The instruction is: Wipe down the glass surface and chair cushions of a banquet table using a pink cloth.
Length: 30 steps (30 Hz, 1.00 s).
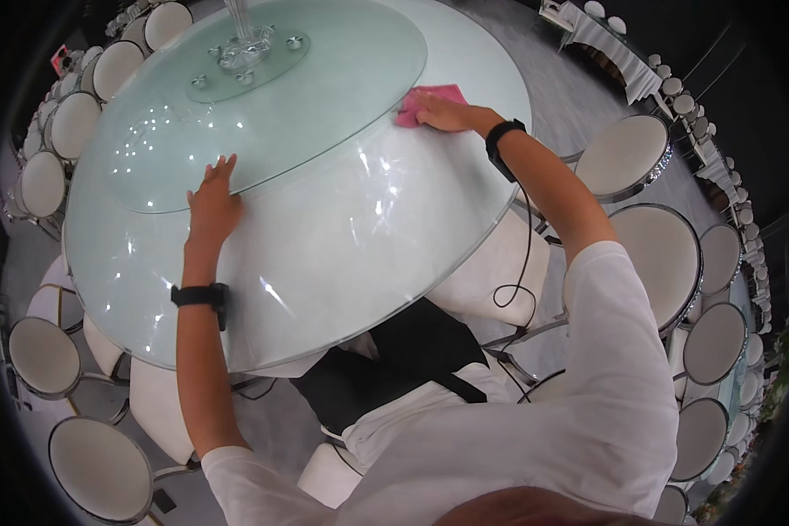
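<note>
A large round glass-topped table (315, 263) stands before me, with a raised round glass turntable (315, 85) on it. My right hand (442, 112) presses a pink cloth (455, 94) flat against the tabletop, right beside the turntable's edge. At the near left part of the turntable's rim, my left hand (215, 200) rests with its fingers spread over the glass and holds nothing. Both wrists wear black bands.
A clear stand (244, 52) rises from an oval glass plate on the turntable. White round-backed chairs (624, 158) crowd both sides, some close to the table's edge. A black cable (528, 250) hangs by my right arm. Draped tables (615, 56) stand farther off.
</note>
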Motion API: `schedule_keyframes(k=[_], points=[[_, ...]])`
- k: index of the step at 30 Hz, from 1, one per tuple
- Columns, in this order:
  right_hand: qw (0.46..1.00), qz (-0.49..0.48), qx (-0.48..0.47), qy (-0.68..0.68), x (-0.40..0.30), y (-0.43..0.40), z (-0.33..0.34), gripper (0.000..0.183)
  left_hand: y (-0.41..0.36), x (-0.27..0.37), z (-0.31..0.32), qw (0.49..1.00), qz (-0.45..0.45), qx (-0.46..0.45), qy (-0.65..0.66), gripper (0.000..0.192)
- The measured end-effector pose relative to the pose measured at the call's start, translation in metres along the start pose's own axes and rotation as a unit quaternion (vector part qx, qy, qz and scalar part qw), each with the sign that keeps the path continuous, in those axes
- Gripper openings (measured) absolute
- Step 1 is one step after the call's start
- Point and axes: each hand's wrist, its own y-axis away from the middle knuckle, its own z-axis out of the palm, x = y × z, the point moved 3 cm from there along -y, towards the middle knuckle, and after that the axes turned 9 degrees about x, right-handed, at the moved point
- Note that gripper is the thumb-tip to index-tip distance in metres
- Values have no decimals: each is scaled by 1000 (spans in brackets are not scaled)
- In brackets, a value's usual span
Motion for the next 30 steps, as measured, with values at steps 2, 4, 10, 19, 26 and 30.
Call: schedule_keyframes(k=[2, 4, 10, 19, 26, 30], points=[[1000, 20, 21, -8, 19, -11, -1, 45, 3, 12, -7, 1000, 1, -12, 14, 74], [998, 54, -12, -7, 27, -28, -8, 42, 6, 12, -11, 999, -3, -22, 24, 75], [996, 66, 7, -58, 48, -61, -16, 39, 9, 15, -12, 999, -6, -38, -20, 75], [995, 80, -56, -24, 105, -68, -2, 54, 6, 12, -11, 999, -8, -48, -1, 80], [993, 62, -86, -52, 51, -5, -8, 54, 3, 20, -4, 998, 4, -49, -36, 77], [984, -53, -156, -68, -12, 45, -3, 52, 3, 13, 1, 997, 0, -48, -58, 75]])
